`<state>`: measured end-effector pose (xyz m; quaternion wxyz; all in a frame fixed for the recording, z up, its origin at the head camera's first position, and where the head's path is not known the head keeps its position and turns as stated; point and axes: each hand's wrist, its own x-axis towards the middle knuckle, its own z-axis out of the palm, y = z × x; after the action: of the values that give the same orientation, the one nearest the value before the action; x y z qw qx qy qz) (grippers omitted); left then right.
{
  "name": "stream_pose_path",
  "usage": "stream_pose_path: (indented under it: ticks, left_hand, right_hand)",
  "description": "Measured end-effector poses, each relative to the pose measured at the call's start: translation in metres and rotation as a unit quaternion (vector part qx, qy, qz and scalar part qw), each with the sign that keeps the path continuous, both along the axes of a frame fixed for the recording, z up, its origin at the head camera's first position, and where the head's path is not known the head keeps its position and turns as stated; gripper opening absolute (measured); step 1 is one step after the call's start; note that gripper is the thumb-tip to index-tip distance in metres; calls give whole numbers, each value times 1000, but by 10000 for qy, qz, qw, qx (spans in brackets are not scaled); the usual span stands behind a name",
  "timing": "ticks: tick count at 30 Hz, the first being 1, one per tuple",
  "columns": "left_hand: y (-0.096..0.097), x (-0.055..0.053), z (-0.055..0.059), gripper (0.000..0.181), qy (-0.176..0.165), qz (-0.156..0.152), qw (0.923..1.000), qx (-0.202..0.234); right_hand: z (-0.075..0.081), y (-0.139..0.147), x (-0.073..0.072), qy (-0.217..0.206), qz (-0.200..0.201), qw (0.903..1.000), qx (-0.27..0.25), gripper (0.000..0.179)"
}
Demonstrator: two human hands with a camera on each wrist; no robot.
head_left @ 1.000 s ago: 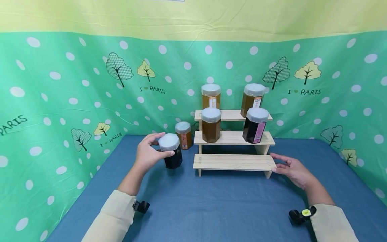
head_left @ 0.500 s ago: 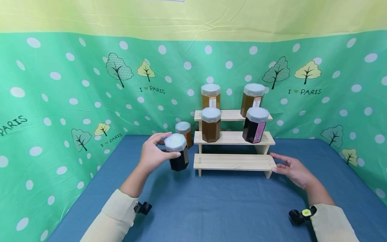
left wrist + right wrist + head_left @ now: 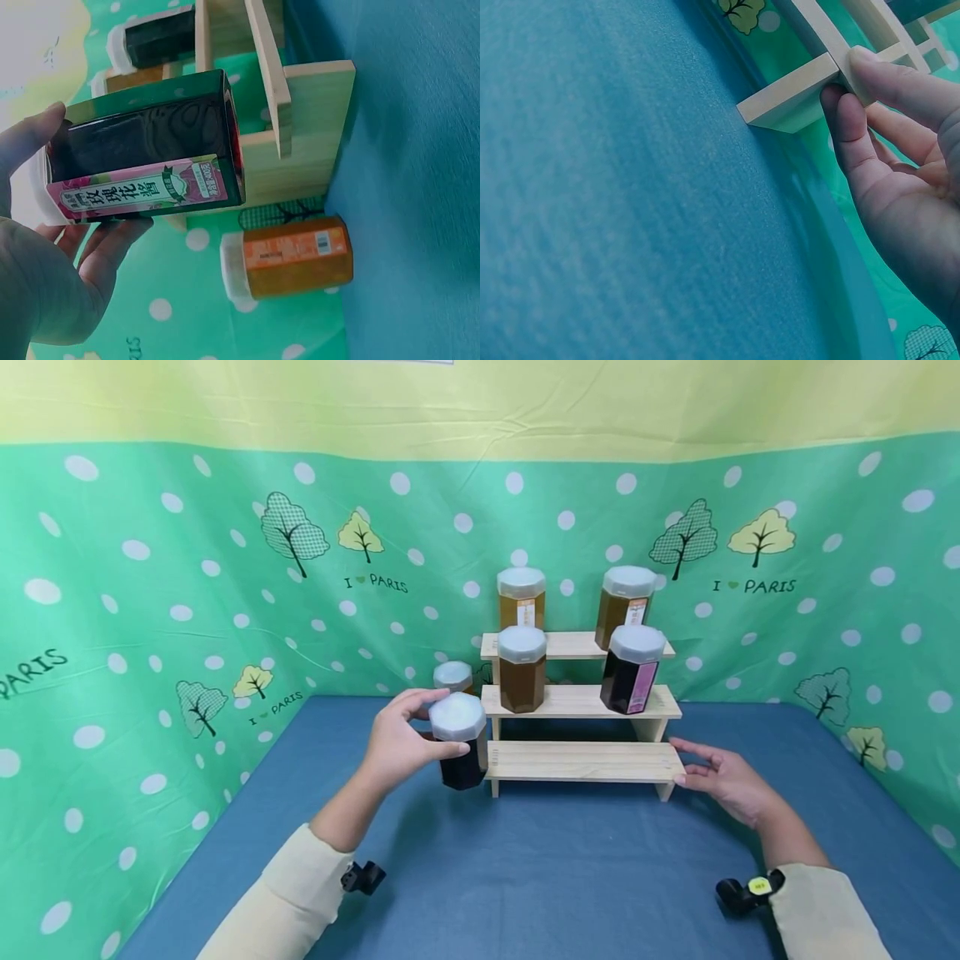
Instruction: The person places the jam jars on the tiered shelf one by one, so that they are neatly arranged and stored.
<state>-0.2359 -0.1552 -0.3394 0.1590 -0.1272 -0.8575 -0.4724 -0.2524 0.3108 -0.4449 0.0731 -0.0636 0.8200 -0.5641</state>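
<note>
My left hand holds a dark jam jar by its upper part, thumb and fingers on opposite sides below the white lid. The left wrist view shows its pink label and the jar's base off the table. It hangs by the left end of a three-tier wooden display stand, at the lowest step. At that step's right end, my right hand pinches the board, with the thumb on one face and fingertips on the other.
Two jars, one brown and one dark, stand on the middle step. Two amber jars occupy the top one. Behind the held jar, an orange-labelled jar stands on the blue cloth. A green dotted curtain hangs behind.
My left hand has carried the dark jam jar rightward to the stand's left end, now covering most of the orange-labelled jar in the head view. The right hand has stayed in place.
</note>
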Motion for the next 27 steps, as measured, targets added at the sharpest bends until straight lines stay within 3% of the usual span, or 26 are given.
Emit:
stream_pose_path:
  ticks: [21, 27]
  left_hand:
    - [43, -1, -2, 69, -20, -814, 9966, 156]
    - [59, 0, -3, 70, 58, -1066, 9943, 28]
  right_hand:
    - [0, 0, 1, -30, -44, 10000, -46, 80]
    - [0, 0, 1, -41, -47, 9999, -81, 81]
